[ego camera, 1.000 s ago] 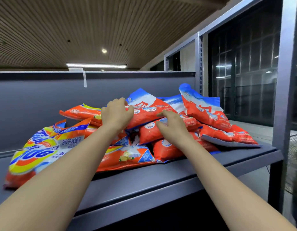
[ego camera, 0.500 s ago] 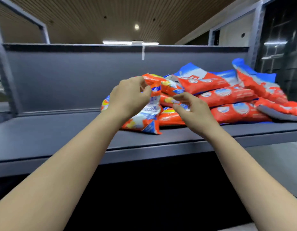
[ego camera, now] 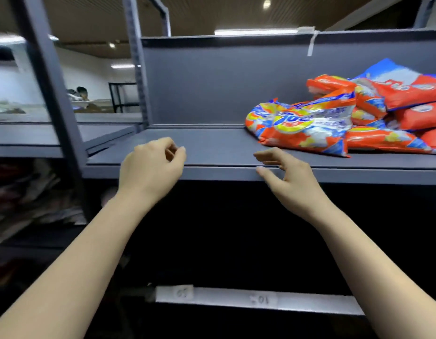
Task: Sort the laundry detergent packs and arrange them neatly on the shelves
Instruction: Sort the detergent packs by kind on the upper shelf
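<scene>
A heap of detergent packs lies on the right part of the grey shelf (ego camera: 212,145). At its left edge lies an orange pack with a yellow and blue logo (ego camera: 302,123); behind it are red packs with blue tops (ego camera: 407,89). My left hand (ego camera: 150,167) hovers at the shelf's front edge, fingers loosely curled, holding nothing. My right hand (ego camera: 285,177) is beside it, fingers spread, empty, just left of the heap and apart from it.
Grey shelf posts (ego camera: 136,59) stand at the left, with a neighbouring shelf unit (ego camera: 28,133) beyond. A lower shelf edge with paper labels (ego camera: 261,299) runs below. A person (ego camera: 81,91) is far off at the left.
Both hands have let go of the packs and drawn back to the left, to the shelf's front edge. The view has swung left, so the heap now sits at the right.
</scene>
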{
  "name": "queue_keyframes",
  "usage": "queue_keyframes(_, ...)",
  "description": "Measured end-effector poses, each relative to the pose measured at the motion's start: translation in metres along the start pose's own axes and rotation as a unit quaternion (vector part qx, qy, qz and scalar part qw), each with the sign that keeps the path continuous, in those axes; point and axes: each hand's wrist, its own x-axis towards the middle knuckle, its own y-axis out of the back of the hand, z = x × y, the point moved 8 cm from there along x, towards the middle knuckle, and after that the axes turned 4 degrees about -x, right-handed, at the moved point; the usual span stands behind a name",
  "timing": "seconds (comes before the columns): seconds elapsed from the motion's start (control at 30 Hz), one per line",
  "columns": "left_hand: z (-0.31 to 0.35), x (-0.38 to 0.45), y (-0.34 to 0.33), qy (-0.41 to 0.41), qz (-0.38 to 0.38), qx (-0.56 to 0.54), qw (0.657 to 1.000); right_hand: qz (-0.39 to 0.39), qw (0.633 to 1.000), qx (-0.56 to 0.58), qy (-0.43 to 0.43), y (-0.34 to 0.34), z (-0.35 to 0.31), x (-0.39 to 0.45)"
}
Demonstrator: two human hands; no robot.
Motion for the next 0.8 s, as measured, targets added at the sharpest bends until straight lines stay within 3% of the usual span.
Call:
queue_keyframes(0.4, -0.174, -0.105, 0.091, 0.140, 0.006, 0.061, 0.988, -0.107, 0.989, 0.079, 0.062, -0.172, -0.109, -0.044)
queue_keyframes(0.8, -0.331, -0.147, 0.167, 0.284, 0.021, 0.155, 0.946, -0.238, 0.958, 0.128, 0.098, -0.341, -0.182, -0.035)
